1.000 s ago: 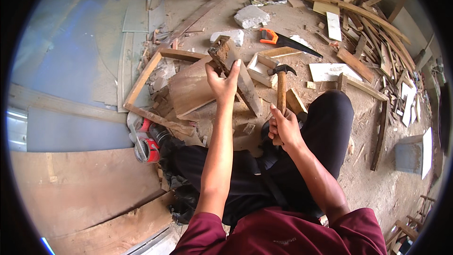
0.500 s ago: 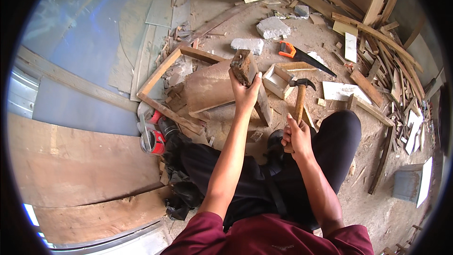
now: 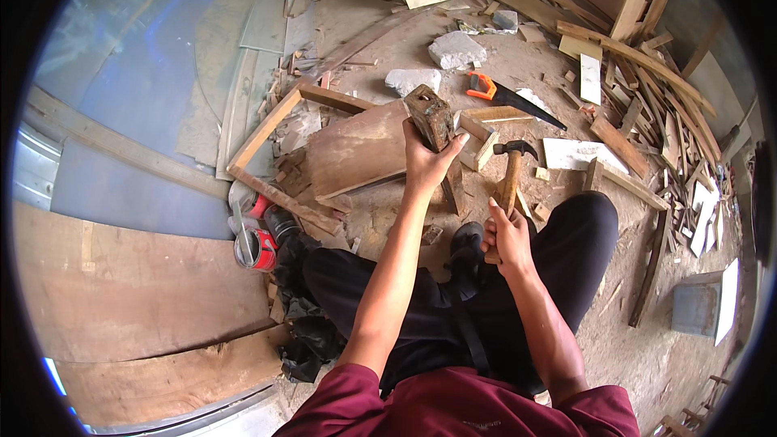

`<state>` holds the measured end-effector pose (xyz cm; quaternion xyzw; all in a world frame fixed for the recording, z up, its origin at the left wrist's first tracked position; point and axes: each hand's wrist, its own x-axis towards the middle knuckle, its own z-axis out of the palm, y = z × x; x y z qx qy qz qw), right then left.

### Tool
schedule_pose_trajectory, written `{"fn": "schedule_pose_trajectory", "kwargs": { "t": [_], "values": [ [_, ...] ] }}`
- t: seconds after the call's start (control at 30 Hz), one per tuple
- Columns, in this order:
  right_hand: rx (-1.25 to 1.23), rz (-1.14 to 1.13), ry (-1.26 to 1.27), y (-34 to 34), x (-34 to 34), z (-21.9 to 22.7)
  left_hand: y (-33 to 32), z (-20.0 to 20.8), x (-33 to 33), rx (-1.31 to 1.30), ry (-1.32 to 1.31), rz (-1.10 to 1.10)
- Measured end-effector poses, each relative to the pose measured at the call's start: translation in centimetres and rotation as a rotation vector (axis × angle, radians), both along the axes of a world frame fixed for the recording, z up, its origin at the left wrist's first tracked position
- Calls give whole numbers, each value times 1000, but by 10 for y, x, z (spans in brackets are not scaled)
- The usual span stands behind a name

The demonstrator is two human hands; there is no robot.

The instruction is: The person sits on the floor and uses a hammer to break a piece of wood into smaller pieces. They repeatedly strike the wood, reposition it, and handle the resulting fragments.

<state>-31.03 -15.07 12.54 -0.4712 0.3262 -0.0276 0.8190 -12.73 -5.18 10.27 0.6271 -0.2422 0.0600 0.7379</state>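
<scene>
Left hand (image 3: 427, 163) grasps a thick wooden piece (image 3: 430, 117) near its upper end, with the thumb along the right side; the fingers at the other side are partly hidden. This piece is in front of the person, raised and tilted, with its rough, worn end upward and its other end lower, toward the floor (image 3: 615, 291). Whether that lower end touches the floor, I cannot tell.

Right hand (image 3: 510, 239) is closed around the wooden handle of a hammer (image 3: 513, 174). The dark metal head is at the top, to the right of the wooden piece and apart from it. Both hands are between the bent legs in dark trousers (image 3: 581, 226), or just beyond them.

Behind the left hand and to its left lies a flat wooden panel (image 3: 356, 150), and beside it an angled wooden frame (image 3: 263, 125). Near the frame's lower corner stands a red can (image 3: 266, 254). Just to the right of the wooden piece is a small wooden box (image 3: 488, 150), partly covered. Farther away lie a handsaw (image 3: 518, 99) with orange handle and a pale stone block (image 3: 457, 50). Many wood scraps (image 3: 672, 105) are heaped at the right.
</scene>
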Motion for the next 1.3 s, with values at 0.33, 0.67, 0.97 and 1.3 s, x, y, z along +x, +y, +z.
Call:
{"fn": "schedule_pose_trajectory", "kwargs": {
  "t": [0.33, 0.67, 0.97, 1.3],
  "values": [
    [-408, 431, 65, -26, -37, 70, 25, -37, 19, -56, 53, -170],
    [-749, 978, 504, -80, -30, 184, -23, -11, -25, -71, -115, -169],
    [-811, 1331, 748, -81, -1, 234, -39, -11, -46, -73, -137, -321],
    [-583, 1132, 770, -91, -1, 239, -47, -14, -49, -80, -100, -278]
  ]
}}
